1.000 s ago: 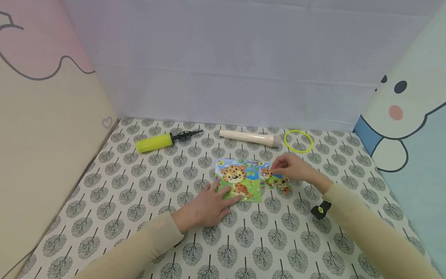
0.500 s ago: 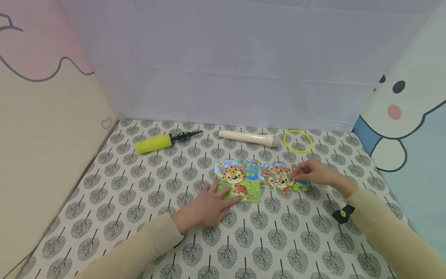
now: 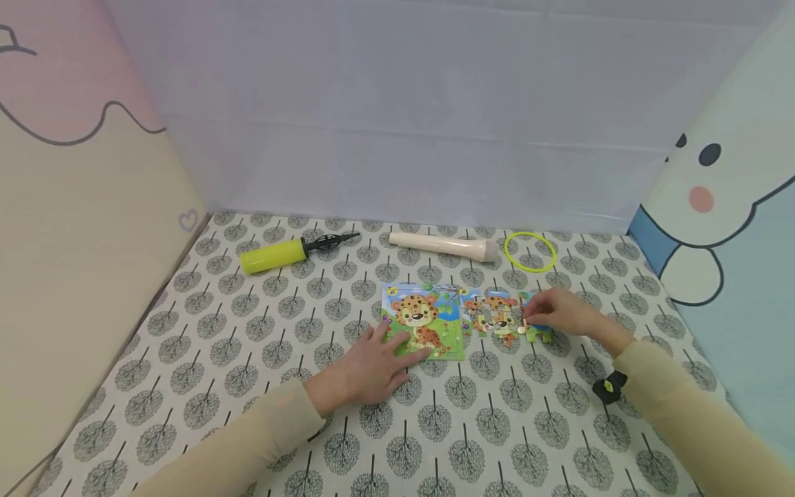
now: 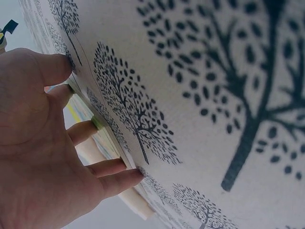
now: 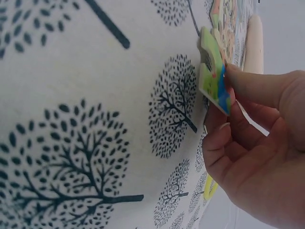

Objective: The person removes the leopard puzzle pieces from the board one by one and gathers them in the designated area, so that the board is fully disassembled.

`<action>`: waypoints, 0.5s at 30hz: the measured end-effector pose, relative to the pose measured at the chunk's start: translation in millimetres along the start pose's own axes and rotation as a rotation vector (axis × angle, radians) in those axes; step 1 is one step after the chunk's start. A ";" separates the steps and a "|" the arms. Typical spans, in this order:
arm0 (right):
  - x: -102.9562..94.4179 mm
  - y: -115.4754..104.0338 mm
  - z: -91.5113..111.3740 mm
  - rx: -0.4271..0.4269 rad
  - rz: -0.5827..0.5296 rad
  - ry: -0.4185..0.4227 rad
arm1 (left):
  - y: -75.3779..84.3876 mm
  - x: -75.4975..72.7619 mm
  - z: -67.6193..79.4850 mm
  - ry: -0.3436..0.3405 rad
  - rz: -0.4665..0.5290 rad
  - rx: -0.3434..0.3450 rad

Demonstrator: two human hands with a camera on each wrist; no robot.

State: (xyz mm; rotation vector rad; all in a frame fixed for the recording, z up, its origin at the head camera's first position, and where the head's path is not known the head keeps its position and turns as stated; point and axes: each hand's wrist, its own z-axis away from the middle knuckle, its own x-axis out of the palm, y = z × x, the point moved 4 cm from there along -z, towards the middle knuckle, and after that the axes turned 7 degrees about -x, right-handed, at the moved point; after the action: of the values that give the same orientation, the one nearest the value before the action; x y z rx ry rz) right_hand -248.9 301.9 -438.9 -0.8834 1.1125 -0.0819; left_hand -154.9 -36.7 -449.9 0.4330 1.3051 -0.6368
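A square leopard picture board (image 3: 444, 314) lies mid-table in the head view. My left hand (image 3: 373, 366) rests on its lower left part, fingers spread and fairly straight. To the board's right is a cluster of jigsaw pieces (image 3: 498, 302) with parts of a spotted leopard. At the cluster's right end, my right hand (image 3: 565, 315) pinches a green and blue jigsaw piece (image 5: 212, 78) between thumb and fingers. In the right wrist view that piece is tilted, beside the other pieces; the fingers partly cover it. Beneath the left hand (image 4: 43, 143), the left wrist view shows only the board's edge.
Behind the board lie a yellow hand pump (image 3: 273, 257) with a black nozzle, a pale microphone-shaped stick (image 3: 437, 244) and a yellow ring (image 3: 509, 257). The tablecloth (image 3: 348, 442) has a tree print. Printed fabric walls enclose the table's back and sides.
My right hand has moved right from above the middle of the cluster to its right end, carrying the jigsaw piece, then shifted slightly. The left hand has stayed on the board.
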 end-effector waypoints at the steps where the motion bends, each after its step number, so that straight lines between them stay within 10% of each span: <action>1: 0.4 -1.0 -0.2 -0.006 0.013 0.003 | 0.1 0.3 -0.2 0.000 -0.001 0.001; 15: 3.3 -9.1 1.7 0.022 0.131 0.051 | -0.1 -0.6 -0.4 0.008 0.003 0.003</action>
State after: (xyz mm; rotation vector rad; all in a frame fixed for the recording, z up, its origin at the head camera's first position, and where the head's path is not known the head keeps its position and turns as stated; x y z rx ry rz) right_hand -242.8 295.3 -435.2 -0.7901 1.2126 -0.0088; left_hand -155.3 -36.4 -449.4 0.4409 1.3112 -0.6351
